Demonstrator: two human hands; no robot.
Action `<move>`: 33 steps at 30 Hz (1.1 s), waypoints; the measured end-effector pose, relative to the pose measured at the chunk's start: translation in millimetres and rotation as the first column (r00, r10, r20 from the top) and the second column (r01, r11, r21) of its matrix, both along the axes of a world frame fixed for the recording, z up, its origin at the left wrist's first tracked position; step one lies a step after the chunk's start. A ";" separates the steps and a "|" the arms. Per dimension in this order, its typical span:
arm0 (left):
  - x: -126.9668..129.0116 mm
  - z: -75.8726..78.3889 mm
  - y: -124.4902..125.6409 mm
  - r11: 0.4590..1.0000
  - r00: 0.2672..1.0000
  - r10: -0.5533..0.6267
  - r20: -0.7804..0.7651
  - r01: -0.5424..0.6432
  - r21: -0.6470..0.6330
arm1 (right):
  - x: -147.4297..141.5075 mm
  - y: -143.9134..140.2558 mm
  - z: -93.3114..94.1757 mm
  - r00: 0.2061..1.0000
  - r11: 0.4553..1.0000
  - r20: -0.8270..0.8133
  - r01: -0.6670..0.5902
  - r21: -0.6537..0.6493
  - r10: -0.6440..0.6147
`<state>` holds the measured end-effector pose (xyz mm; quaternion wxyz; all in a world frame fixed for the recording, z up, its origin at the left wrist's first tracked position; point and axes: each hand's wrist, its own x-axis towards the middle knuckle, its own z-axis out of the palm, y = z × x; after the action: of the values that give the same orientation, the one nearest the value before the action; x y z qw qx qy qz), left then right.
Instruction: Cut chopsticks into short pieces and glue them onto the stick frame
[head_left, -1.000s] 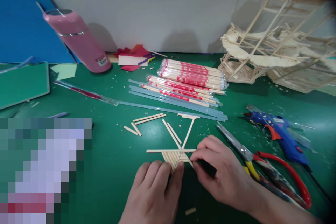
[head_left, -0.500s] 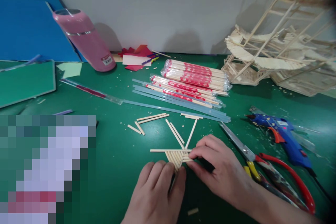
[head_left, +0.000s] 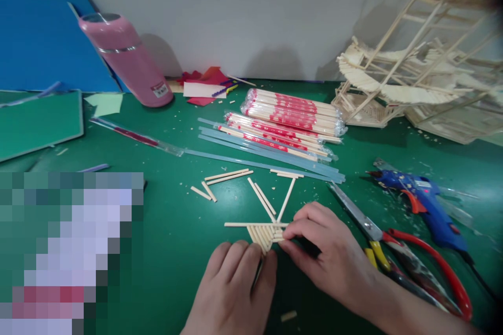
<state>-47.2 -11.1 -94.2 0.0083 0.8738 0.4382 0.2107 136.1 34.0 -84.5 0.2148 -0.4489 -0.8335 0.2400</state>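
Here, the nearer right grip (head_left: 326,248) pinches short sticks (head_left: 277,236) — the long stick (head_left: 247,225) runs leftward just beyond; left grip's (head_left: 233,282) hold unclear.

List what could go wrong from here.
The stick panel could skew if the left hand or right hand presses unevenly.
The right forearm lies close to the scissors and might knock them.
The glue gun shows a red light, so its nozzle may be hot.
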 end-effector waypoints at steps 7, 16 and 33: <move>-3.0 -1.6 1.5 0.998 0.997 -0.056 -0.049 0.055 -0.014 | -0.1 -0.3 2.0 0.999 0.998 -0.039 0.035 -0.043 -0.036; -3.1 -4.1 1.6 0.998 0.998 -0.054 -0.041 0.053 -0.012 | 0.6 0.9 2.2 1.000 0.998 0.000 -0.010 -0.063 0.010; -3.4 -6.0 1.0 0.998 0.998 -0.058 -0.027 0.058 -0.021 | 0.0 0.7 -2.2 0.999 0.997 -0.046 -0.004 -0.072 0.000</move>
<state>-50.5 -10.2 -100.2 0.0172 0.8888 0.4148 0.1939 136.0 34.7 -86.8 0.2175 -0.4499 -0.8195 0.2805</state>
